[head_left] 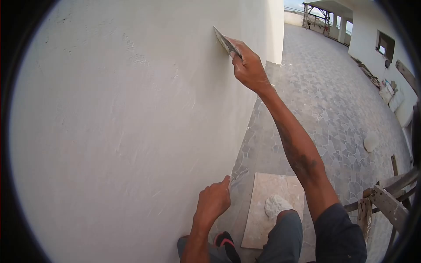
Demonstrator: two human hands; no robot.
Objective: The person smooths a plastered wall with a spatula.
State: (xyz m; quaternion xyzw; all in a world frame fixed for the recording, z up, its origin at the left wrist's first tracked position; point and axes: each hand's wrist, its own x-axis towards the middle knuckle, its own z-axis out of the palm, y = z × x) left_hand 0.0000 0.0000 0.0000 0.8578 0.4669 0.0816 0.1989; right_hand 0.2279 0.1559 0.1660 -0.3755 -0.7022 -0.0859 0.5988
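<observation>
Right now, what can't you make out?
All in the head view:
Bare left hand: back faces the camera, hiding the palm and any grip.
Thin grey metal blade: bare right hand covers its held end.
Lumpy white mound: lower right hidden by the bent knee.
Weathered wooden frame: cut off by the dark picture edge.
Pale sack-like bundles: too small to identify.

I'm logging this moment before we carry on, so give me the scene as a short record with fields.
Surface: tall off-white wall with shallow rough marks
Right hand: raised, gripping a thin, flat, grey metal scraper at the wall
Left hand: curled, lower down by the wall; contents unclear
Below: flat beige rectangular board bearing a rounded white lump
Floor: grey paving of irregular shapes
Right of view: weathered wooden frame
</observation>
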